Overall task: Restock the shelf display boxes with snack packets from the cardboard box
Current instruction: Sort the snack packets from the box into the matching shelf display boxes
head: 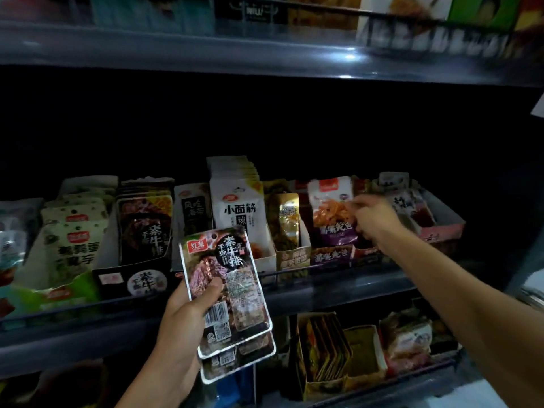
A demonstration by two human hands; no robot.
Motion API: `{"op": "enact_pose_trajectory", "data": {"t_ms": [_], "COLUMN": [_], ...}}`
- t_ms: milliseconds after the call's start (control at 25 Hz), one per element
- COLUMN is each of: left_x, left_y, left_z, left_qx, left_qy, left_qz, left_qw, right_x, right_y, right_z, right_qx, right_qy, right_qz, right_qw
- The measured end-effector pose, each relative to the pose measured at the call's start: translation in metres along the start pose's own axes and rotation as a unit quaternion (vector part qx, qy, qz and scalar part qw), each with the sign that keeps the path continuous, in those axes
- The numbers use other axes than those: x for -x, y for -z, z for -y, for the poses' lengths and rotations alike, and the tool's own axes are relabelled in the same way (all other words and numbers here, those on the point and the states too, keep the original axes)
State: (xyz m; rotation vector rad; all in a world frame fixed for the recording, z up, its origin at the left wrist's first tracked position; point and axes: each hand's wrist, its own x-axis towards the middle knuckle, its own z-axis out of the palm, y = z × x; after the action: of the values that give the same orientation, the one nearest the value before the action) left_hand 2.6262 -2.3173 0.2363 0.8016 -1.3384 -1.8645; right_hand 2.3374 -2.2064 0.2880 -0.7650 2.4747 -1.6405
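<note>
Left hand [188, 316] grips stacked dark snack packets [228, 295] in front of the shelf edge [338, 290].
Thumb curls over the top packet's face, fingers hidden behind the stack. Right hand [375, 219] reaches up to the purple-and-orange packet [331, 213] in its display box [331, 256], fingers bunched at the packet's right edge; blurred, grip unclear. Matching dark-packet box [138, 279] sits left, on the same shelf.
</note>
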Motion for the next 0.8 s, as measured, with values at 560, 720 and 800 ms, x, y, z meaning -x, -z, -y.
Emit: {"op": "enact_pose_trajectory", "data": {"t_ms": [560, 720, 800], "left_x": [0.015, 0.037, 0.046], "left_y": [0.018, 0.048, 0.068], "left_z": [-0.002, -0.013, -0.017], "left_qx": [-0.006, -0.004, 0.039], "left_qy": [-0.007, -0.055, -0.058], "left_qz": [-0.010, -0.059, -0.061], "left_qw": [1.000, 0.997, 0.996], "right_x": [0.139, 0.185, 0.201], "right_y": [-0.079, -0.122, -0.138], "right_z": [0.038, 0.045, 0.057], "right_qx": [-0.122, -0.011, -0.001], "right_qy": [0.015, 0.071, 0.147], "right_qz": [0.284, 0.201, 0.136], "right_qw": [0.951, 0.977, 0.980]}}
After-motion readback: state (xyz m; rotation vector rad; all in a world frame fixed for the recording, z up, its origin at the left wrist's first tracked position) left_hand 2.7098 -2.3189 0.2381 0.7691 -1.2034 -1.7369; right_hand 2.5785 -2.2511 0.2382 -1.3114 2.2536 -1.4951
